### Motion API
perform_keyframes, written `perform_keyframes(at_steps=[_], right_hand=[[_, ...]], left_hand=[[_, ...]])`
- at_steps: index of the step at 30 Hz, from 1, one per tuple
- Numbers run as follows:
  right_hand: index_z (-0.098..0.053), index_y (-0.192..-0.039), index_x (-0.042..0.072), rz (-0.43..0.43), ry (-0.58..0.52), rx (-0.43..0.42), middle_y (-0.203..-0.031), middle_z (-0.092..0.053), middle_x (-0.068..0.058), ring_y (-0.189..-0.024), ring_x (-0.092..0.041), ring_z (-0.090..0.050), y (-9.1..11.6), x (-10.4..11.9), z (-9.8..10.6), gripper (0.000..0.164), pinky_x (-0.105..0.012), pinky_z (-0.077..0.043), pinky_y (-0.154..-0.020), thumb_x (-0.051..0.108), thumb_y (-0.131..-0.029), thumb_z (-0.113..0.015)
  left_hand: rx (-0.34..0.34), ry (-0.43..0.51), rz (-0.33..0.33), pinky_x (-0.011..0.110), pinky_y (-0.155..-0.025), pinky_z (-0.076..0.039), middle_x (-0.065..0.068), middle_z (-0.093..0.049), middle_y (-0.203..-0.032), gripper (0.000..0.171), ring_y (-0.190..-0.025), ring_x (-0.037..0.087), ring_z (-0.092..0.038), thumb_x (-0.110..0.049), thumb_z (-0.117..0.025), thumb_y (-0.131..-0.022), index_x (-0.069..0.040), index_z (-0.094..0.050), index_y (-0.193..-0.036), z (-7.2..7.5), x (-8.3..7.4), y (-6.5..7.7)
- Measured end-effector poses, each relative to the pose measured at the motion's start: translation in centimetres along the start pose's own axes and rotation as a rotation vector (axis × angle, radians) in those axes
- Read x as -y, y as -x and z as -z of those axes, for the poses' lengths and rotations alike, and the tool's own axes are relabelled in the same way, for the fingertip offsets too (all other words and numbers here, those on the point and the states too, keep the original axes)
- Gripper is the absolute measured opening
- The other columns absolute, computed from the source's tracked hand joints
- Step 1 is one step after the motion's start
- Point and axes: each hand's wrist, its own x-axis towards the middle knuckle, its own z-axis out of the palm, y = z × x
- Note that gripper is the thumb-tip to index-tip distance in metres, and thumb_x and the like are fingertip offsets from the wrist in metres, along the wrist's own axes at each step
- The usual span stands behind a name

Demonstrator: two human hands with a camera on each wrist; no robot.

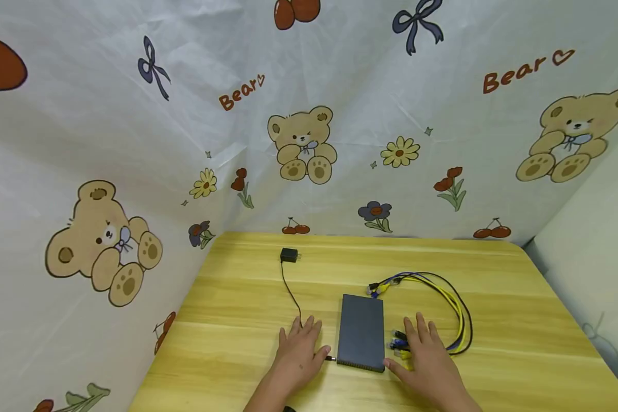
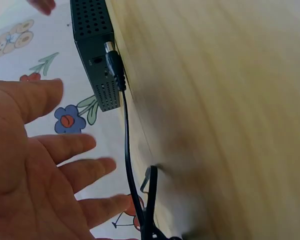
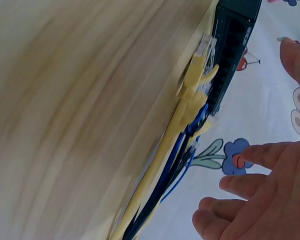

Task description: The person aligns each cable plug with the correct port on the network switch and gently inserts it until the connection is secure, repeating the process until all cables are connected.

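A dark grey network switch (image 1: 361,332) lies flat on the table between my hands. My left hand (image 1: 296,357) is at its left side, fingers spread and holding nothing. A black barrel plug (image 2: 115,67) lies at the switch's left face, beside the round power socket (image 2: 98,60). My right hand (image 1: 430,363), fingers extended, hovers at the right side over the clear-tipped ends of the network cables (image 1: 462,315). In the right wrist view, yellow connectors (image 3: 194,75) and blue and black cables lie in front of the switch's row of ports (image 3: 231,45).
Behind my left hand, a black power adapter (image 1: 289,255) sits at the back of the wooden table (image 1: 226,320), its thin cord (image 1: 290,292) running forward. The cables' other ends (image 1: 378,289) lie behind the switch. A bear-print cloth (image 1: 355,86) hangs along the table's back and left edges.
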Motion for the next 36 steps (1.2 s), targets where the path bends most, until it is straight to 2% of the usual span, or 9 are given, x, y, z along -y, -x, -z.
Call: perform_keyframes(at_steps=[3,7,13,16,19,24,28,33,36], right_hand=[[-0.042,-0.149,-0.003,0.003,-0.021,0.046,-0.153,-0.03,-0.035,-0.136,-0.062,-0.03,-0.3,0.7,-0.1,0.102,-0.07,-0.038,-0.097,0.068,-0.08,-0.069],[-0.044,-0.149,0.0,0.007,-0.025,0.083,-0.154,-0.032,-0.032,-0.137,-0.058,-0.031,-0.9,1.3,-0.2,0.096,-0.068,-0.039,-0.097,0.062,-0.081,-0.072],[-0.044,-0.149,0.001,0.016,-0.026,0.102,-0.155,-0.032,-0.03,-0.138,-0.055,-0.033,-1.4,1.8,-0.7,0.094,-0.067,-0.04,-0.098,0.057,-0.08,-0.075],[-0.044,-0.149,0.001,0.017,-0.032,0.107,-0.155,-0.032,-0.029,-0.138,-0.054,-0.034,-1.4,2.0,-1.1,0.094,-0.066,-0.041,-0.098,0.056,-0.08,-0.076],[-0.044,-0.149,0.0,0.025,-0.034,0.101,-0.155,-0.033,-0.029,-0.139,-0.053,-0.034,-1.5,2.3,-1.5,0.095,-0.064,-0.041,-0.1,0.057,-0.08,-0.076],[-0.044,-0.149,0.002,0.033,-0.041,0.089,-0.156,-0.033,-0.028,-0.139,-0.051,-0.035,-1.7,3.0,-2.0,0.095,-0.062,-0.042,-0.1,0.058,-0.08,-0.075],[-0.043,-0.15,0.003,0.034,-0.061,0.093,-0.156,-0.033,-0.027,-0.14,-0.05,-0.034,-1.8,3.3,-2.2,0.095,-0.063,-0.042,-0.1,0.058,-0.08,-0.076],[-0.043,-0.151,0.004,0.023,-0.079,0.11,-0.157,-0.032,-0.026,-0.141,-0.048,-0.033,-1.7,3.5,-2.4,0.095,-0.062,-0.043,-0.1,0.058,-0.08,-0.075],[-0.043,-0.151,0.004,0.02,-0.099,0.121,-0.158,-0.031,-0.026,-0.142,-0.048,-0.033,-1.5,3.6,-2.5,0.095,-0.061,-0.042,-0.101,0.059,-0.08,-0.075]], left_hand=[[-0.011,-0.014,-0.052,0.071,-0.108,-0.025,0.011,-0.05,-0.149,0.053,-0.143,0.042,-0.035,-0.042,-0.057,-0.1,-0.011,-0.055,-0.143,0.0,0.0,-0.2],[-0.007,-0.029,-0.097,0.062,-0.109,-0.034,0.01,-0.055,-0.144,0.049,-0.137,0.037,-0.045,-0.04,-0.058,-0.1,-0.012,-0.058,-0.14,0.0,-0.2,-0.6],[0.062,-0.06,-0.074,0.057,-0.103,-0.042,0.011,-0.051,-0.147,0.057,-0.137,0.035,-0.044,-0.044,-0.06,-0.098,-0.012,-0.054,-0.144,-0.2,-0.6,-1.1],[0.061,-0.114,-0.065,0.054,-0.097,-0.046,0.008,-0.054,-0.142,0.054,-0.132,0.031,-0.047,-0.043,-0.062,-0.097,-0.012,-0.057,-0.141,-0.4,-0.7,-1.3],[0.031,-0.157,-0.07,0.048,-0.09,-0.049,0.003,-0.058,-0.132,0.046,-0.121,0.026,-0.051,-0.037,-0.066,-0.096,-0.013,-0.062,-0.135,-0.7,-0.6,-1.5],[0.01,-0.174,-0.085,0.04,-0.08,-0.049,-0.001,-0.058,-0.118,0.041,-0.106,0.02,-0.05,-0.031,-0.072,-0.093,-0.016,-0.066,-0.13,-1.0,-0.4,-1.7],[0.007,-0.148,-0.08,0.037,-0.076,-0.047,-0.003,-0.057,-0.11,0.037,-0.099,0.016,-0.048,-0.029,-0.072,-0.092,-0.017,-0.067,-0.127,-1.2,-0.3,-1.7],[0.005,-0.135,-0.078,0.035,-0.072,-0.045,-0.005,-0.056,-0.099,0.02,-0.089,0.014,-0.047,-0.03,-0.063,-0.098,-0.018,-0.07,-0.113,-1.0,-0.4,-1.3],[0.026,-0.136,-0.085,0.035,-0.068,-0.044,-0.005,-0.055,-0.094,0.017,-0.084,0.014,-0.047,-0.033,-0.059,-0.1,-0.019,-0.069,-0.104,-0.7,-0.6,-0.9]])
